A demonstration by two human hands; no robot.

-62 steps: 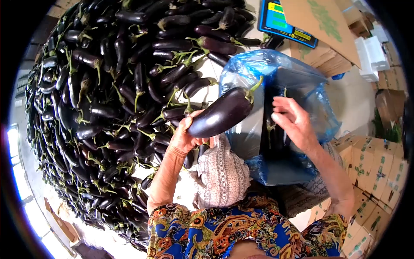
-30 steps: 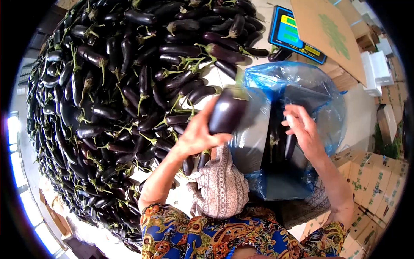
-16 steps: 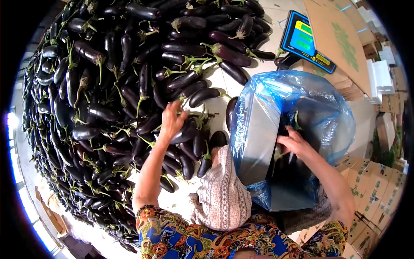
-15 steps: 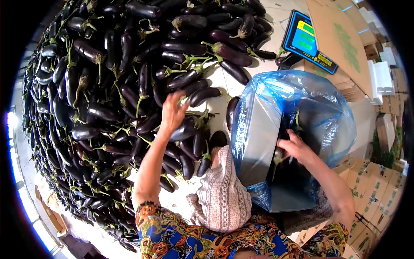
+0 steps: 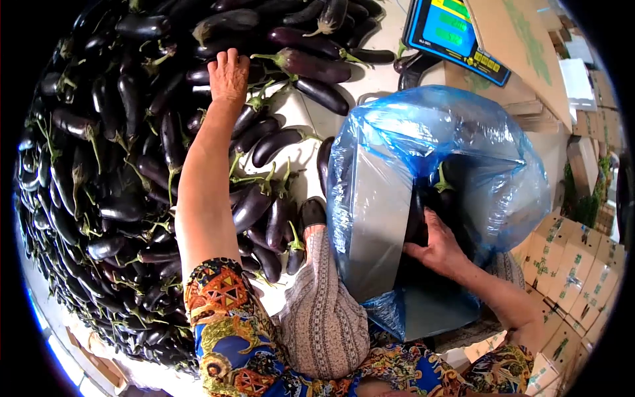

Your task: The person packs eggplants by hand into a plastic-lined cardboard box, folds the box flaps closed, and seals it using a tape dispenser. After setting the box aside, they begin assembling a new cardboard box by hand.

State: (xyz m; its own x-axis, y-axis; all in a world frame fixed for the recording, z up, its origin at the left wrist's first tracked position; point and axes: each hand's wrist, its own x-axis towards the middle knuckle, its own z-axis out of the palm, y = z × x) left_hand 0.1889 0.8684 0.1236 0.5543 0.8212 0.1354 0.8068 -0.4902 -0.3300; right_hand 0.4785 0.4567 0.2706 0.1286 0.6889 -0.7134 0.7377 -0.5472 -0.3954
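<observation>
Left hand (image 5: 229, 74) reaches far out over the eggplant pile (image 5: 112, 152), palm down, fingers (image 5: 219, 58) loosely spread and resting on the dark eggplants at the pile's far side; not closed around any one of them as far as can be seen. Arm stretched straight across the heap.

Right hand (image 5: 438, 246) is down inside the blue plastic bag (image 5: 430, 126) that lines a box (image 5: 370, 218). Its fingers curl onto dark eggplants in the box (image 5: 423, 212); whether they really grip one cannot be told, the bag's rim and shadow hide the fingertips. A green stem sticks up just above that hand.

The pile lies on the floor (image 5: 311, 122), spread over its left and far parts; a few loose eggplants lie between the pile and the box, one long one (image 5: 278, 144) just beside the bag's left edge. The bagged box stands on the floor to the right of the pile, next to the person's patterned knee (image 5: 324, 311).

Beyond the bag: a scale display (image 5: 450, 30) with blue face, partly under a flat cardboard sheet (image 5: 522, 46). Printed cartons (image 5: 562, 264) stacked at right.
</observation>
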